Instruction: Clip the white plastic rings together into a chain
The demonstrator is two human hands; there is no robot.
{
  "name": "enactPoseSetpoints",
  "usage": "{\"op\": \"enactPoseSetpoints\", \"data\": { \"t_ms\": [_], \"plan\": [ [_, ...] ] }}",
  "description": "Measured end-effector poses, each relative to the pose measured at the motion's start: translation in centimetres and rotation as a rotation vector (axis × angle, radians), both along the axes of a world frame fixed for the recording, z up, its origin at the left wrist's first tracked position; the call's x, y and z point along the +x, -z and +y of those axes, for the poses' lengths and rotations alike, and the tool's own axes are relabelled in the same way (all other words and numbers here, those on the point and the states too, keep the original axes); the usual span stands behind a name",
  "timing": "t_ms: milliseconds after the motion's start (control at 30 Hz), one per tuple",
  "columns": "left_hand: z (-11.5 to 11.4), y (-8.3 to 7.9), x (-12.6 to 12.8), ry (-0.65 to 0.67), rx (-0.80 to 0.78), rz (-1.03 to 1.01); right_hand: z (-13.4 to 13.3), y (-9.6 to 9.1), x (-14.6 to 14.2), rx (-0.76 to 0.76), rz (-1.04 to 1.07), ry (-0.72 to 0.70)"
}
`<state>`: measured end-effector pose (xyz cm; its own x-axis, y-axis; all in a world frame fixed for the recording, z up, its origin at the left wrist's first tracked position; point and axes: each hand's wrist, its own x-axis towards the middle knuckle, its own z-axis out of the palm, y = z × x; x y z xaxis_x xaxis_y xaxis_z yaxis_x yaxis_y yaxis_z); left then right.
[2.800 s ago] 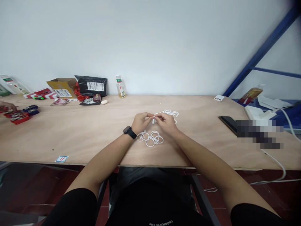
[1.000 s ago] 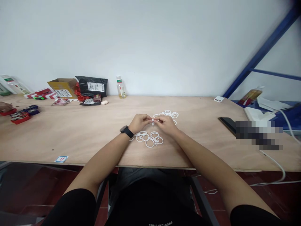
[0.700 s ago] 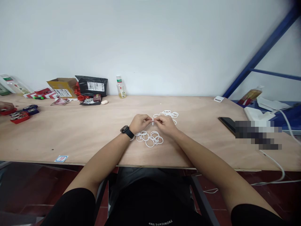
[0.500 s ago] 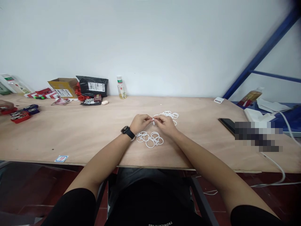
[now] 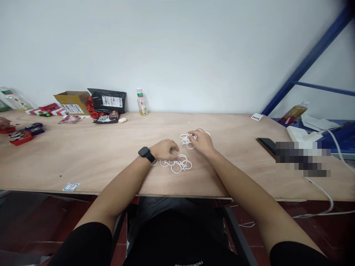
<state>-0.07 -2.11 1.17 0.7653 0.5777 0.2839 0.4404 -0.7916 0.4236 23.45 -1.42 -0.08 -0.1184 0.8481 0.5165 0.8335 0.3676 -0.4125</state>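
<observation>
My left hand [image 5: 163,149] lies on the plywood table [image 5: 83,162], its fingertips at the edge of a near cluster of white plastic rings [image 5: 176,168]. It holds nothing I can see. My right hand [image 5: 202,142] rests at a second cluster of white rings [image 5: 187,140], farther away, with its fingers over them. Those fingers hide part of that cluster, so I cannot tell if they grip a ring. A black watch [image 5: 145,154] sits on my left wrist.
At the far left, a co-worker's hand [image 5: 3,122] is at red trays [image 5: 20,138]. A cardboard box [image 5: 72,99], black bag [image 5: 108,100] and bottle [image 5: 142,103] stand along the wall. A black phone [image 5: 266,144] lies right, beside a pixelated patch.
My hands have come apart from their pinch at the middle. The left moved down onto the near rings, the right onto the far rings, and the small white piece between them no longer shows.
</observation>
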Motion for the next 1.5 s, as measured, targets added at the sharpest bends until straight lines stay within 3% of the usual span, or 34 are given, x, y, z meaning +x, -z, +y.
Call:
{"op": "enactPoseSetpoints", "data": {
  "t_ms": [233, 467, 600, 767, 900, 1167, 1333, 1500],
  "plan": [
    [-1.2, 0.6, 2.3, 0.137, 0.009, 0.029, -0.5, 0.0, -1.2, -0.002, 0.063, -0.123],
    [-0.9, 0.6, 2.0, 0.058, -0.027, 0.079, -0.7, 0.0, -1.3, 0.003, 0.105, -0.214],
    [-0.7, 0.3, 1.8, -0.076, -0.049, 0.008, -0.9, -0.1, -1.4, 0.027, 0.138, -0.263],
    [0.0, 0.4, 1.6, -0.36, -0.119, -0.346, -1.5, -0.4, -1.7, 0.091, 0.224, -0.303],
    [0.3, 0.6, 1.4, -0.502, -0.06, -0.416, -1.9, -0.4, -2.0, 0.067, 0.288, -0.367],
    [-0.5, 0.4, 1.9, -0.414, 0.079, -0.292, -2.1, -0.2, -2.8, 0.051, 0.29, -0.35],
    [-0.2, 0.4, 1.7, -0.334, 0.244, -0.362, -1.9, 0.0, -2.5, 0.032, 0.31, -0.303],
    [-0.3, 0.2, 1.6, -0.251, 0.311, -0.387, -1.6, 0.4, -2.3, 0.013, 0.326, -0.299]
  ]
}}
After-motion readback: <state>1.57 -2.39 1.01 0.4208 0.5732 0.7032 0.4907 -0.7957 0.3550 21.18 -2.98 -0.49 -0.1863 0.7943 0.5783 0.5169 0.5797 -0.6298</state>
